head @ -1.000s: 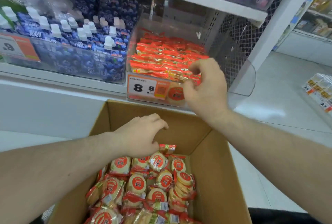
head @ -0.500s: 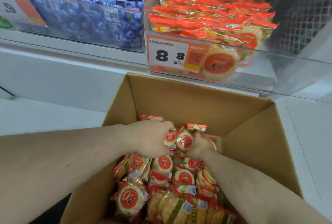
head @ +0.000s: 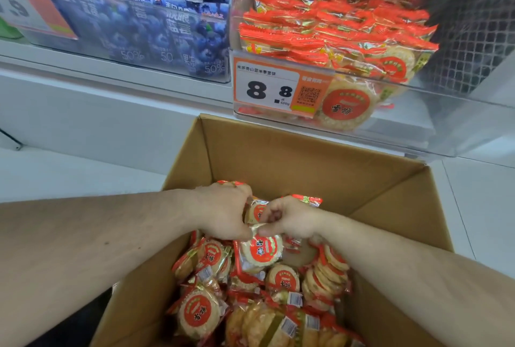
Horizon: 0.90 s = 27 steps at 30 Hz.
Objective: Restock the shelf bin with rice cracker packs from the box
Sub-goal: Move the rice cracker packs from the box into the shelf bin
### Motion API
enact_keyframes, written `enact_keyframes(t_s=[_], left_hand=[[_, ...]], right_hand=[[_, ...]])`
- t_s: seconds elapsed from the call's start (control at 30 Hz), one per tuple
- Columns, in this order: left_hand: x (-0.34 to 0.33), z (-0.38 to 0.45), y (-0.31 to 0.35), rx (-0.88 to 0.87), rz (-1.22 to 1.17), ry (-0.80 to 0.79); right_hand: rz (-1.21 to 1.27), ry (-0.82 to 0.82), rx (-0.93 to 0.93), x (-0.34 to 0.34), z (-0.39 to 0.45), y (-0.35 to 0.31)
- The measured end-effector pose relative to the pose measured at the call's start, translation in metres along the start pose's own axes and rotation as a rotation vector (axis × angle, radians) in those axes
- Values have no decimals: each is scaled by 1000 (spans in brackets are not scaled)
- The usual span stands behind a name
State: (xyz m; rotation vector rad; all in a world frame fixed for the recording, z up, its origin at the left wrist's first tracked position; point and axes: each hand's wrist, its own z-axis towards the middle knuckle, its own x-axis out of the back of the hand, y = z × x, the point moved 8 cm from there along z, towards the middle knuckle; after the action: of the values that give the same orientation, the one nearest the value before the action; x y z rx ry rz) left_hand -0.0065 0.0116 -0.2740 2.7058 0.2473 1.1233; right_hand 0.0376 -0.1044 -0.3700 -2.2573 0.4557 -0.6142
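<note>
An open cardboard box [head: 306, 162] holds several round rice cracker packs [head: 281, 279] in clear wrap with red labels. Both hands are down inside it at the far end of the pile. My left hand [head: 223, 211] curls round packs gathered between the two hands, and my right hand [head: 289, 220] grips the same cluster [head: 257, 211] from the other side. Above the box, the clear shelf bin [head: 418, 112] is stacked with rows of red-edged rice cracker packs [head: 328, 26] behind an 8.8 price tag [head: 267, 90].
Left of the bin, a clear bin of blue blueberry jelly pouches [head: 145, 20] with white caps fills the shelf. A white shelf ledge [head: 111, 101] runs under both bins. A metal mesh panel [head: 473, 26] closes the right side. White floor tiles [head: 479, 207] lie right of the box.
My right hand came down from the shelf bin into the box and joined the left hand on the packs. The view has dropped closer to the box and bin.
</note>
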Motion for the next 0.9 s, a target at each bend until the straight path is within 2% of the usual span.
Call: enact_keyframes(t_s=[0.1, 0.2, 0.27, 0.3, 0.37, 0.43, 0.53, 0.63, 0.73, 0.83, 0.9], left_hand=[[4, -8, -2, 16, -117, -71], [10, -6, -1, 19, -166, -12], [15, -7, 0, 16, -168, 25], [17, -8, 0, 15, -167, 41], [20, -6, -2, 18, -179, 65], [21, -4, -6, 18, -191, 89], [19, -1, -11, 26, -164, 87], [12, 0, -16, 48, -170, 58], [9, 1, -21, 61, -213, 40], [12, 1, -28, 81, -367, 40], [14, 0, -30, 89, -605, 29]], right_hand=[[434, -145, 60, -15, -12, -28], [710, -246, 69, -17, -13, -36], [762, -148, -61, -8, -3, -9], [687, -14, -146, 3, 6, 16], [305, 349, -315, 35, 20, 69], [-70, 571, -455, 54, 25, 103], [-348, 548, -504, 43, 36, 124], [-442, 446, -503, 22, 47, 135], [-651, 481, -424, 23, 44, 120], [-780, 471, -282, 28, 26, 84], [-766, 448, -196, 31, 7, 61]])
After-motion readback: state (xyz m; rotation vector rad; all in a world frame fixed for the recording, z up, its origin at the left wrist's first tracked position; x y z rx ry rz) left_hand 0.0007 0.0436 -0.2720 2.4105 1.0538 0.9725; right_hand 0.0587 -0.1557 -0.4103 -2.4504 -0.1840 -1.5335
